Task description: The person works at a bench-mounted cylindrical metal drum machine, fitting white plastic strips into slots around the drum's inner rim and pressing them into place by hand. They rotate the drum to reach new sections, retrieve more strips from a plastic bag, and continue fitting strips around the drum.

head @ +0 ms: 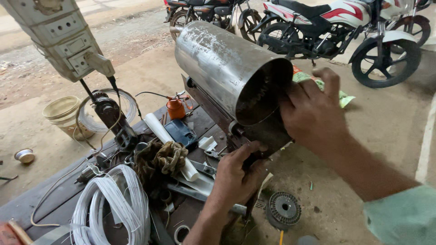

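Note:
A large shiny metal cylinder [218,63] lies tilted on a dark metal frame [265,134], its open end facing me. My right hand [311,113] grips the rim of that open end on the right side. My left hand [236,174] holds the lower edge of the dark frame under the cylinder. Inside the opening I see a dark interior with a toothed part, not clearly.
A dark workbench [50,195] carries a coil of white wire [113,204], a rag [161,159], a white tube [170,145], an orange oil can [175,109] and tools. A switchboard [59,31] hangs at upper left. Motorcycles [345,31] stand behind. A round metal disc [284,208] lies on the ground.

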